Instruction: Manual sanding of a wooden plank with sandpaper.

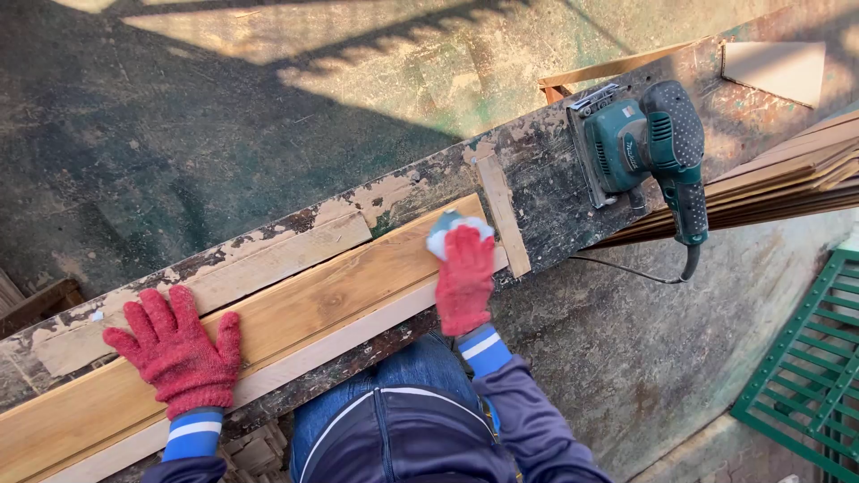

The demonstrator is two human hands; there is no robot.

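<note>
two gloved hands: left hand [179, 353] flat on the plank [295, 322] across the counter [546, 179], right hand [465, 277] clutching a sanding pad [445, 231]. the plank might slide if that bracing palm eases off.

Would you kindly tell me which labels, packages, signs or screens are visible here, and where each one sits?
Label: a small pale mark on the side of the teal and black power sander, which rests on the worn workbench at upper right; too small to make out.
Packages, signs, screens: none in view.
</note>
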